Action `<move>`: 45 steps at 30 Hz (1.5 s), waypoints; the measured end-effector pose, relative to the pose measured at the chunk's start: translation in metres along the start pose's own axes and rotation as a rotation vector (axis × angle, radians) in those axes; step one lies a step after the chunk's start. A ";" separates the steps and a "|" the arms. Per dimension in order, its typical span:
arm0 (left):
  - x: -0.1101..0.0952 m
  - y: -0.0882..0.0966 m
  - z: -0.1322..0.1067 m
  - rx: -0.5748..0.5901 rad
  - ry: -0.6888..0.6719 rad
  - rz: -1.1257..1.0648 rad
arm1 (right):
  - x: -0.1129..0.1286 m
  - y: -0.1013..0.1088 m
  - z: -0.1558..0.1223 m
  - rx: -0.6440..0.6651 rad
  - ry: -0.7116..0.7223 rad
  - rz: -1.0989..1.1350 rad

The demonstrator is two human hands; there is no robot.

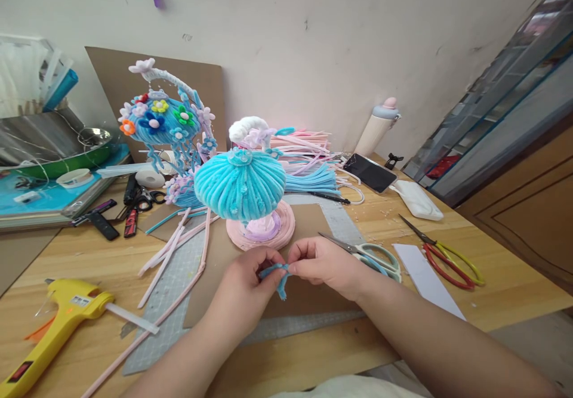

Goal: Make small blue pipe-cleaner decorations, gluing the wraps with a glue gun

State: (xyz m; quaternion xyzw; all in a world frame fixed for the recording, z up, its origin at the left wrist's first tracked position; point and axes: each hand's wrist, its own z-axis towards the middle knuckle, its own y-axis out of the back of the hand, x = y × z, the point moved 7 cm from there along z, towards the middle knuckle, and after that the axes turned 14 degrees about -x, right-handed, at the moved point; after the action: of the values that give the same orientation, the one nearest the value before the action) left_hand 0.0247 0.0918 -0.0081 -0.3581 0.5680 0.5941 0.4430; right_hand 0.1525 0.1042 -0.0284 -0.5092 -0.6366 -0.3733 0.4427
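Note:
A short blue pipe cleaner (282, 287) is pinched between both hands, bent, with one end hanging down. My left hand (250, 284) grips it with thumb and forefinger. My right hand (324, 264) holds the same piece from the other side, fingertips almost touching the left ones. Just beyond the hands stands a turquoise pipe-cleaner dome (240, 186), shaped like a jellyfish or lampshade, above a round pink and lilac coiled base (286, 228). Light-blue-handled scissors (378, 258) lie beside my right wrist, partly covered by it.
A yellow glue gun (67, 311) lies at front left. Behind are a flower-covered blue pipe-cleaner lamp (163, 123), bundled pink pipe cleaners (308, 144) and blue ones (313, 180). On the right are a phone (369, 172), a bottle (376, 128) and red-and-yellow-handled scissors (447, 261). Cardboard (210, 296) covers a cutting mat (147, 350).

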 end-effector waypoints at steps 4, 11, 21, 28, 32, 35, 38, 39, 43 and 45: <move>-0.004 0.003 0.001 -0.027 -0.021 0.020 | 0.000 -0.003 0.000 0.026 -0.045 0.031; -0.017 0.000 -0.004 0.039 -0.181 0.146 | 0.000 -0.005 -0.004 0.163 -0.108 -0.076; -0.018 0.005 -0.004 -0.054 -0.163 0.123 | -0.004 -0.016 -0.014 0.341 -0.440 0.138; -0.010 0.000 -0.006 0.034 -0.017 0.059 | -0.003 -0.019 -0.015 0.175 -0.282 0.099; -0.002 -0.002 -0.007 0.034 0.085 -0.018 | 0.024 -0.011 -0.017 -0.052 0.310 -0.314; 0.005 -0.008 -0.007 0.076 0.152 -0.102 | 0.048 -0.022 -0.037 0.031 0.876 -0.752; 0.011 -0.014 -0.006 0.117 0.203 -0.178 | 0.050 -0.030 -0.050 0.229 1.098 -0.968; 0.011 -0.015 -0.005 0.116 0.202 -0.185 | 0.051 -0.027 -0.048 0.221 1.050 -0.957; 0.008 -0.014 -0.006 0.099 0.161 -0.121 | 0.026 -0.005 -0.024 0.140 0.274 -0.542; 0.006 -0.013 -0.008 0.107 0.148 -0.082 | 0.003 -0.006 -0.026 0.220 -0.130 -0.244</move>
State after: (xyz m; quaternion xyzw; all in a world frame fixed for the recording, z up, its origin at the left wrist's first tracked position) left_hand 0.0346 0.0845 -0.0193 -0.3995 0.6150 0.5163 0.4422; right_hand 0.1507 0.0801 -0.0169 -0.3997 -0.7579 -0.3189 0.4050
